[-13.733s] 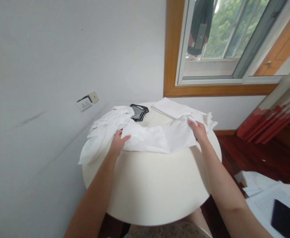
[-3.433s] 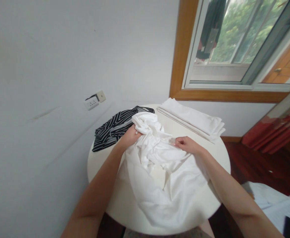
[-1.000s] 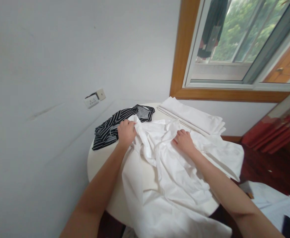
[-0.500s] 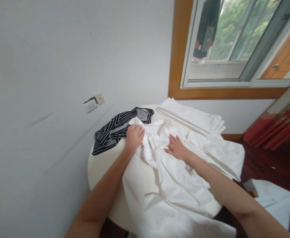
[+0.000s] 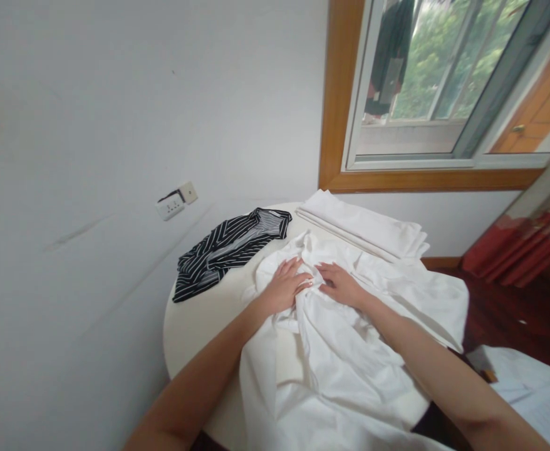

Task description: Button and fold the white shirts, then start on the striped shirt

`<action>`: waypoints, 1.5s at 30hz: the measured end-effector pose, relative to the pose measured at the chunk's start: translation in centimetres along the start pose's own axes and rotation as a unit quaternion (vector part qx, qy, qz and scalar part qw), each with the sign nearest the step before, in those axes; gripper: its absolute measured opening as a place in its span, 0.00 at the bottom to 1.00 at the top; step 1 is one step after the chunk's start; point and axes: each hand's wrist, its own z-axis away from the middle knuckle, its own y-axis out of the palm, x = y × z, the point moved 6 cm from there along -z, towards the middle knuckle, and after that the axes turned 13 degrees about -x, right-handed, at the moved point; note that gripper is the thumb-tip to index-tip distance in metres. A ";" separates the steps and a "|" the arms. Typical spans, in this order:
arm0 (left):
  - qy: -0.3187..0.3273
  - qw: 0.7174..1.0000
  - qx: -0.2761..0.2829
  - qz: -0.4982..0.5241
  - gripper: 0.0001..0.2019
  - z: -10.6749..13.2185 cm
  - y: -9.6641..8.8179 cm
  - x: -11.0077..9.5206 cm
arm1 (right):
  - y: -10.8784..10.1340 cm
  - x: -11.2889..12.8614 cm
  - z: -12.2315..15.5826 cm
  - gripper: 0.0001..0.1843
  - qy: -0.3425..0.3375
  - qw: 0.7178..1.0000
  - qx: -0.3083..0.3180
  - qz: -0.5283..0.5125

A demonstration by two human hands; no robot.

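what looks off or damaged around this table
The socket on the wall stands out: a dark gap runs along its top edge, so it may be loose or broken. A grey scuff marks the wall to its left. The white cloth hangs past the right edge of the table; no spill shows.

striped black-and-white garment (image 5: 237,241), left of and beyond the fingers (image 5: 334,272); folded white cloth (image 5: 364,225), beyond them, rightward; wall socket (image 5: 170,205), farther left; wood-framed window (image 5: 444,75), well beyond; red-and-cream curtain (image 5: 514,244), far right; papers (image 5: 533,398), right and nearer.
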 end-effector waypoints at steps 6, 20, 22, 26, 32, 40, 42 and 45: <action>-0.029 0.991 -0.102 -0.078 0.20 -1.3 -4.3 1.6 | -0.4 -0.4 0.0 0.17 -0.004 0.999 -0.022 -0.033; -0.260 0.947 -0.144 0.119 0.11 -0.8 -8.4 8.4 | -1.0 -0.4 0.8 0.40 0.094 0.984 0.011 0.151; -0.283 0.918 -0.222 0.165 0.07 -0.7 -10.4 8.8 | -0.9 -0.8 1.0 0.43 0.124 0.978 0.048 0.161; -0.279 0.901 -0.307 0.130 0.08 -0.7 -14.3 10.8 | -1.8 -0.6 1.5 0.42 0.125 0.974 0.091 0.166; -0.151 0.981 -0.118 -0.008 0.08 -4.6 -14.3 13.6 | -4.9 0.4 1.4 0.30 0.137 0.971 0.075 0.181; -0.095 0.966 -0.059 -0.232 0.26 -5.3 -8.0 12.4 | -4.4 -1.3 1.0 0.21 0.126 0.960 -0.007 0.250; -0.113 0.956 -0.087 -0.256 0.28 -4.2 -7.0 11.5 | -3.5 -2.1 1.2 0.21 0.112 0.967 -0.022 0.226; -0.143 0.945 -0.121 -0.267 0.25 -2.2 -6.4 10.2 | -2.2 -3.6 1.2 0.24 0.110 0.972 -0.022 0.204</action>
